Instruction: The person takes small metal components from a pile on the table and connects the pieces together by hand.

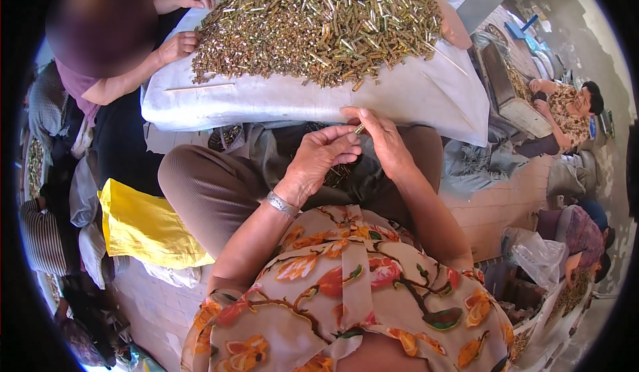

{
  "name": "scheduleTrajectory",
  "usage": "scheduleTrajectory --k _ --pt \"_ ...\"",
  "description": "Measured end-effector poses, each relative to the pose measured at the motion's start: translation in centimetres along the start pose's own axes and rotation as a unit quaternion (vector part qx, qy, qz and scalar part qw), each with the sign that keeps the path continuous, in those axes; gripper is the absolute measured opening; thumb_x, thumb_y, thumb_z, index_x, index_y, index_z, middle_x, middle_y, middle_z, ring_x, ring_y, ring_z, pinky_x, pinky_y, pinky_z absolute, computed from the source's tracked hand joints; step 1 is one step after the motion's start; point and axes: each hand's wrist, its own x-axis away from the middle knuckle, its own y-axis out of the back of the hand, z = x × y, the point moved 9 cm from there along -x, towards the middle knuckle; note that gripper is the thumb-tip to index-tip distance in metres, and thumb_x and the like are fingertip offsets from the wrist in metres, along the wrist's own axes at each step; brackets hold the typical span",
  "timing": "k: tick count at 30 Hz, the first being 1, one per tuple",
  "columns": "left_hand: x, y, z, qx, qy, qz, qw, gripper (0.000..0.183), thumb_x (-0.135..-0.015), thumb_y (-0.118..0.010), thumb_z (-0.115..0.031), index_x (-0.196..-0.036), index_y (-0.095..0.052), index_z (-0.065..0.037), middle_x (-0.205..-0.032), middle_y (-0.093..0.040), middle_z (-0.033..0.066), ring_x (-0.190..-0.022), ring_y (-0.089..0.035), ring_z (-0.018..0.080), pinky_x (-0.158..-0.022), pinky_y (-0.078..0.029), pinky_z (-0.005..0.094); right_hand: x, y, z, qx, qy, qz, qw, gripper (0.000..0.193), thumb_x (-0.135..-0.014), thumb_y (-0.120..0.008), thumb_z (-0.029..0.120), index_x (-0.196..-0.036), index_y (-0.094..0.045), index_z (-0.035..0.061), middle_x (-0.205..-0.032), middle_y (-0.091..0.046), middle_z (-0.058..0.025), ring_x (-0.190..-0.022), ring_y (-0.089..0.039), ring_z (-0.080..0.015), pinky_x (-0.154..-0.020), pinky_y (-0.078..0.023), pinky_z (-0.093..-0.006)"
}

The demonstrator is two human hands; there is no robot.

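Observation:
Over my lap, just off the table's near edge, my two hands meet at a small brass-coloured metal tube (359, 129). My left hand (318, 157), with a silver bracelet on its wrist, is closed, its thumb and fingertips pinching the tube's lower end. The fingers of my right hand (387, 147) are bent round the tube's upper end, partly hiding it. Beyond my hands, a big heap of similar brass-coloured tubes and smaller metal pieces (319, 25) covers much of the table. Under my hands, more such pieces (338, 174) lie in a dark hollow at my lap, mostly hidden.
White sheeting (266, 102) covers the table, with a thin stick (200, 87) at its left and another stick (447, 59) at its right. At the left, another person's hand (178, 45) touches the heap. A yellow sack (146, 225) lies beside my left knee. Other people sit farther right.

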Motion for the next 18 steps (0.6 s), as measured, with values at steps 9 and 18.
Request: scheduleTrajectory --k 9,18 --pt "1.5 0.4 -0.7 -0.098 -0.062 -0.008 0.993 0.023 -0.092 -0.061 -0.012 -0.110 -0.062 0.001 -0.094 -0.067 0.0043 -0.079 -0.063 0.0109 -0.072 -0.055 0.0241 2.8 0.0 0.2 0.056 -0.023 0.008 0.998 0.022 -0.092 -0.059 0.015 -0.110 -0.063 0.0015 -0.076 -0.058 0.0008 -0.063 -0.051 -0.0055 -0.058 -0.045 -0.0211" --pt "3.1 1.3 -0.5 0.042 -0.049 -0.042 0.997 0.020 -0.094 -0.055 -0.010 -0.111 -0.058 -0.001 -0.104 -0.065 0.0104 -0.098 -0.065 0.0228 -0.086 -0.055 0.0318 4.8 0.2 1.0 0.002 0.007 -0.035 0.999 0.020 -0.094 -0.056 0.012 -0.110 -0.064 0.0020 -0.080 -0.060 -0.0015 -0.067 -0.054 -0.0066 -0.063 -0.047 -0.0214"
